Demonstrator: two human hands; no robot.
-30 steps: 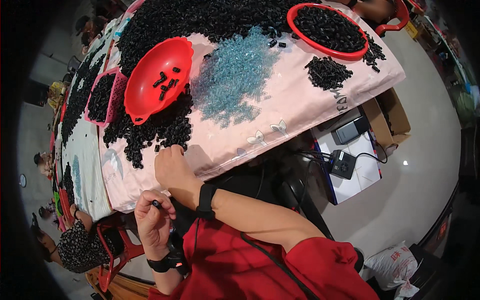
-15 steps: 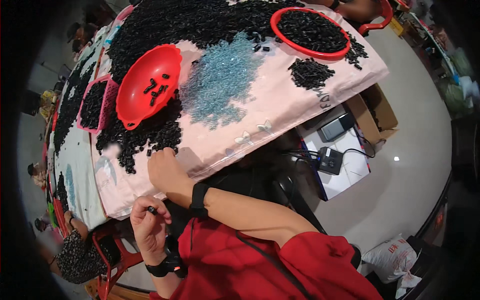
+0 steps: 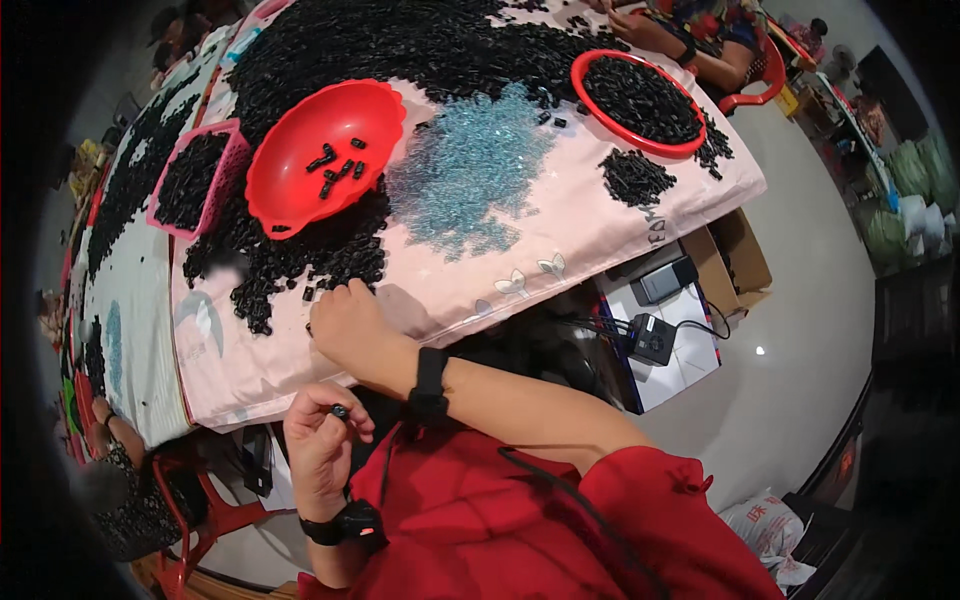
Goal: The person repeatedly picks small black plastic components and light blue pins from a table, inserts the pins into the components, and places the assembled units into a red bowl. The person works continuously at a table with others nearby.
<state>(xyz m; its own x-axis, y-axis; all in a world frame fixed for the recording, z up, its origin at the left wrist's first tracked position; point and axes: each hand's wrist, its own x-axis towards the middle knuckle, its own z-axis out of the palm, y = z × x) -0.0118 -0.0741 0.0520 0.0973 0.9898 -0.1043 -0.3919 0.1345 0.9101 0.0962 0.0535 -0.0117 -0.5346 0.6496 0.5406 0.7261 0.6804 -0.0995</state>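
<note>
My left hand [image 3: 322, 440] is raised just off the near table edge, thumb and fingers pinching a small black cylindrical piece [image 3: 340, 411]. Beyond it my right hand [image 3: 352, 325] rests over the pink tablecloth at the near edge of a pile of small black pieces [image 3: 335, 248]. Its fingers are curled, and whatever they hold is hidden beneath them. Past that pile a red scalloped basin [image 3: 290, 150] has several black pieces lying in it. Right of the basin, a spread of clear bluish small tubes [image 3: 465, 180] covers part of the cloth.
A pink basket [image 3: 232, 165] of black pieces stands at the left, and a red-rimmed round tray [image 3: 692, 148] of them at the far right. Another person's hand [image 3: 645, 32] is beyond that tray. Below the table's right edge sit a white box [image 3: 690, 375] with devices and a cardboard box [image 3: 712, 262].
The whole view has shifted and turned slightly, showing more of the person at the far right. Both my hands keep nearly the same pose, the left still pinching the black piece.
</note>
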